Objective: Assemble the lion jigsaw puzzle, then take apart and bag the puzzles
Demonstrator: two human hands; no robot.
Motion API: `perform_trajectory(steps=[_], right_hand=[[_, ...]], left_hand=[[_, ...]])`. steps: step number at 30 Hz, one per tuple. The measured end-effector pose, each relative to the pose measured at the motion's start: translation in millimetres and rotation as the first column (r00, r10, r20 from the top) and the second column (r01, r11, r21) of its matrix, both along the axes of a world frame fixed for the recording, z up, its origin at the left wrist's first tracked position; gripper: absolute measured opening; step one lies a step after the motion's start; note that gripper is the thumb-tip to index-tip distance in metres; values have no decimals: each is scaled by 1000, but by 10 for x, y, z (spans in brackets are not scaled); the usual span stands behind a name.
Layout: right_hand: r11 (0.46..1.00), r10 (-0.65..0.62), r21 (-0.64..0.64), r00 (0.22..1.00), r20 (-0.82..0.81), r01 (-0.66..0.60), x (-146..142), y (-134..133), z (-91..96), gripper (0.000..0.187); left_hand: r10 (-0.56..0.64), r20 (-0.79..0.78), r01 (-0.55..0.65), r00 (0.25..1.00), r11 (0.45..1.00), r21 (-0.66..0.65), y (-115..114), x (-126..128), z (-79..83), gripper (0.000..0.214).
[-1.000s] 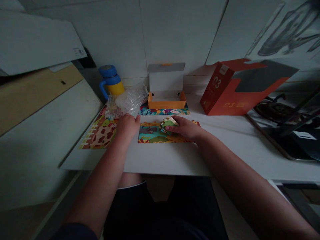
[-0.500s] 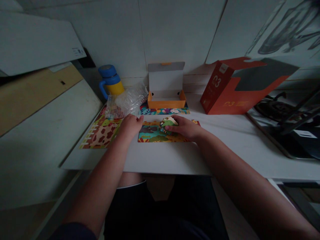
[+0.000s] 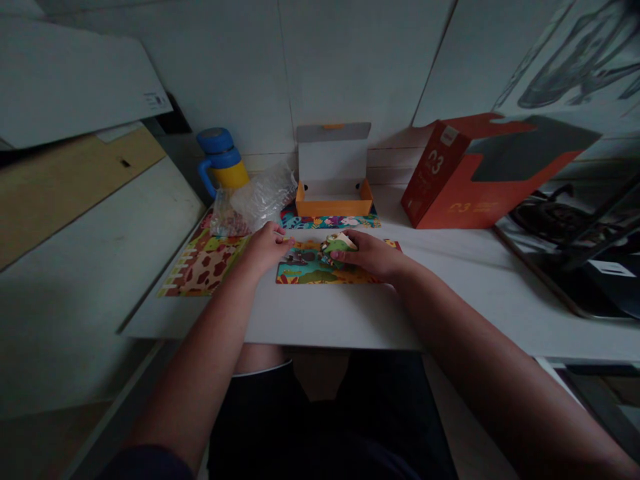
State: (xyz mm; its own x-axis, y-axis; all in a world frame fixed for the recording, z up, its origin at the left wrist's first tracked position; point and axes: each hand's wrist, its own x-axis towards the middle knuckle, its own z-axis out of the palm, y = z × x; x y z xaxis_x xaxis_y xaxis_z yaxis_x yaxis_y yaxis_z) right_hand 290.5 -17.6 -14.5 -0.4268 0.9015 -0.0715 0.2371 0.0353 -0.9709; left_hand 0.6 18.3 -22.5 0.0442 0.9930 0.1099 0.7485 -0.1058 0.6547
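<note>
My right hand [image 3: 373, 255] is closed around a small stack of jigsaw pieces [image 3: 338, 245], green on top, resting on a colourful puzzle board [image 3: 310, 272] in the middle of the white table [image 3: 450, 293]. My left hand [image 3: 265, 247] reaches to the board's upper left corner with fingers pinched together; whether they hold a piece I cannot make out. A second puzzle board [image 3: 203, 263] with red and brown patches lies to the left, and a third board [image 3: 327, 222] lies behind.
A crumpled clear plastic bag [image 3: 257, 197] and a blue and yellow bottle [image 3: 223, 163] stand at the back left. An open orange box [image 3: 334, 190] sits at the back centre, a large red carton [image 3: 480, 177] to its right, a gas hob [image 3: 575, 233] at far right.
My left hand slid rightward from beside the plastic bag to the upper left corner of the middle puzzle board. My right hand stayed put with the pieces.
</note>
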Motion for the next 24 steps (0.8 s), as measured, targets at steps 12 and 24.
perform_trajectory(steps=[12, 24], right_hand=[[1000, -6, 3, 1000, -12, 6, -13, -9, 15, 45], [1000, 3, -28, 999, -41, -4, -18, -9, 2, 45]], left_hand=[[-62, 90, 64, 994, 998, -25, -18, 114, -36, 36], [-41, 183, 42, 982, 999, -4, -77, 251, -37, 41]])
